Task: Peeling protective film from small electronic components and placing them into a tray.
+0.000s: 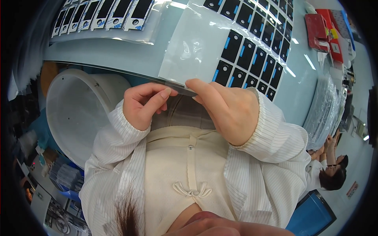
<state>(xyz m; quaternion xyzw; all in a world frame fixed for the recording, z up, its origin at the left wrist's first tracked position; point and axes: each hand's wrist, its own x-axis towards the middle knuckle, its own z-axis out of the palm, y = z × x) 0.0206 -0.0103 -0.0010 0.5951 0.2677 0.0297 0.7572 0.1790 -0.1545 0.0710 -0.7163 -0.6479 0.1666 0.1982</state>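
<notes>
At the table's near edge, in the head view, both hands meet over a thin dark strip [182, 90] that lies along the rim of the pale blue table [130, 59]. The left hand [143, 105] sits at about nine o'clock from the strip, fingers curled and thumb and forefinger pinched on its end. The right hand [224, 108], at about three o'clock, presses its fingertips down on the strip and on the lower edge of a clear plastic sheet [193, 43]. That sheet reaches away toward twelve o'clock and partly covers a sheet of black rectangular parts with blue tabs [252, 51]. Toward eleven o'clock lies a row of white-framed black parts [102, 13] under clear film. A white round bin [75, 114] stands at nine o'clock below the table edge. Red boxes [325, 29] sit at two o'clock, and another person [328, 173] is at four o'clock.
</notes>
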